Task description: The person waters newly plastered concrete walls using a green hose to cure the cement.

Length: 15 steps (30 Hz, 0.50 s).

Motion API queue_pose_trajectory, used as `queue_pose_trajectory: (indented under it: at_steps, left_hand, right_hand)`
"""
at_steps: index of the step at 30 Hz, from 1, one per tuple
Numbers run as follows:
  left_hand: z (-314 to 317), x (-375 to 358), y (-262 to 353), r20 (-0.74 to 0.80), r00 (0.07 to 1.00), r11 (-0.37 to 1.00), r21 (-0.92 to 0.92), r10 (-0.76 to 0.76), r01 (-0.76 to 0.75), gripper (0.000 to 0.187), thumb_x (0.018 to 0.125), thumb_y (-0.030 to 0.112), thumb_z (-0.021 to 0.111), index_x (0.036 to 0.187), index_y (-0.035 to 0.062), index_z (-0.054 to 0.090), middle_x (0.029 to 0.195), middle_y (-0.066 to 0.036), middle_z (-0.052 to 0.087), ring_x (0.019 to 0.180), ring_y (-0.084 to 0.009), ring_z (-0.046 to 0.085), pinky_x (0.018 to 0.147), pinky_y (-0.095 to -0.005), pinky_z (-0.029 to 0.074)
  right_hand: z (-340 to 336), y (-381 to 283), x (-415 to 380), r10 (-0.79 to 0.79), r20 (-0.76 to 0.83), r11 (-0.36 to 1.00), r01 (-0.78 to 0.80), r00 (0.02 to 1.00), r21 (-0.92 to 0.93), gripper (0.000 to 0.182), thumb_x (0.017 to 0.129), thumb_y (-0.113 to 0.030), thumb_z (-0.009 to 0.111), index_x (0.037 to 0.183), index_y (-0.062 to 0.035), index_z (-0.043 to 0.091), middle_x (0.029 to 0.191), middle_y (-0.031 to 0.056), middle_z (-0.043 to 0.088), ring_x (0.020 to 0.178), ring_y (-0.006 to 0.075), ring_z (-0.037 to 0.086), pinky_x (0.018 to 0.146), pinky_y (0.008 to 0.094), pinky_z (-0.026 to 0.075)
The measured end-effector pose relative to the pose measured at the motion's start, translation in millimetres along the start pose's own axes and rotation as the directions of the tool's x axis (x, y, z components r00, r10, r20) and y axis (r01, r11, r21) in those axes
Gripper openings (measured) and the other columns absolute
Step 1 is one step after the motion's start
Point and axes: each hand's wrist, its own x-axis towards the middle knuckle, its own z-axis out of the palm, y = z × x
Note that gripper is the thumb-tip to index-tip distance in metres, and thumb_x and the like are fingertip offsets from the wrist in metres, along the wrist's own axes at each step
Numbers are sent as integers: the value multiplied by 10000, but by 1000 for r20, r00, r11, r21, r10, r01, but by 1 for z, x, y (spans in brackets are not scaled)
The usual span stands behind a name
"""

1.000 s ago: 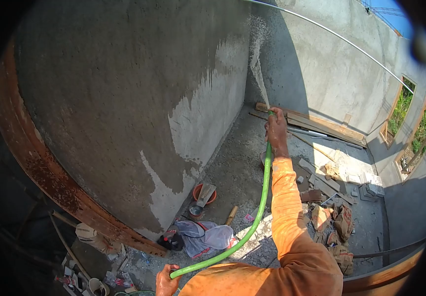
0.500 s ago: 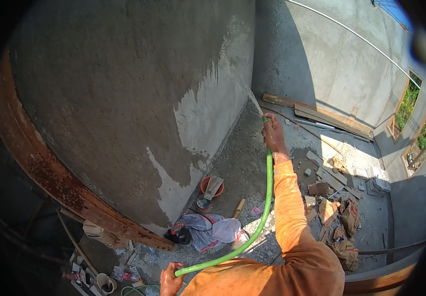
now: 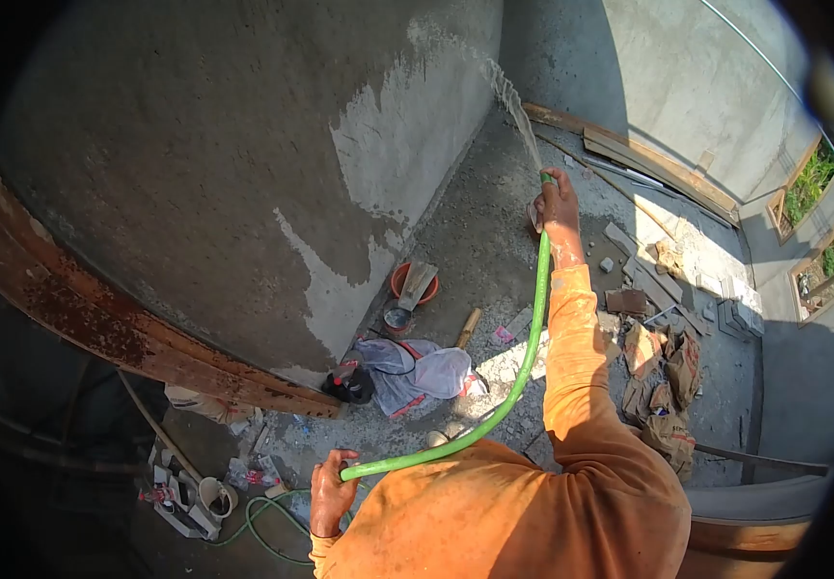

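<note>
My right hand [image 3: 560, 214] is stretched forward, closed around the front end of a green hose [image 3: 510, 399]. Water [image 3: 510, 99] streams from the hose's tip onto the grey plastered wall [image 3: 195, 154], near its corner. Much of that wall is dark and wet-looking, while a jagged patch [image 3: 378, 164] by the corner is lighter. Down by my waist, my left hand [image 3: 332, 492] grips the hose farther back. Between the hands the hose curves in front of my orange sleeve and shirt.
On the rubble-strewn floor are an orange bucket [image 3: 400, 280], a pale plastic sheet [image 3: 436, 372] and torn paper sacks [image 3: 669, 434]. Wooden planks [image 3: 648, 159] lie along the far wall. A reddish-brown wooden frame [image 3: 98, 318] curves along the left; a white bucket [image 3: 216, 497] stands below it.
My right hand and the hose tip have shifted up and slightly right in view. The water stream now arcs longer and wider. The camera view has tilted somewhat; both hands keep their hold.
</note>
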Motion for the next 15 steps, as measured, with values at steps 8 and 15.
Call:
queue_pose_trajectory:
  at_steps: [8, 15]
  left_hand:
    - [-13, -6, 16, 81, 995, 998, 20, -65, 64, 187, 915, 88, 709, 1080, 32, 643, 676, -125, 682, 570, -279, 621, 595, -383, 466]
    - [-29, -12, -14, 153, 986, 997, 32, -70, 66, 181, 917, 89, 701, 1079, 29, 646, 740, -167, 708, 602, -283, 659, 634, -395, 489]
  right_hand:
    - [-4, -12, -33, -122, 94, 991, 117, 988, 62, 236, 1007, -122, 499, 1228, -111, 581, 616, -16, 502, 385, 78, 433, 371, 244, 355]
    - [0, -36, -75, -245, 42, 970, 244, 969, 18, 256, 1006, -133, 499, 1246, -81, 572, 655, -1, 545, 409, 73, 444, 392, 240, 365]
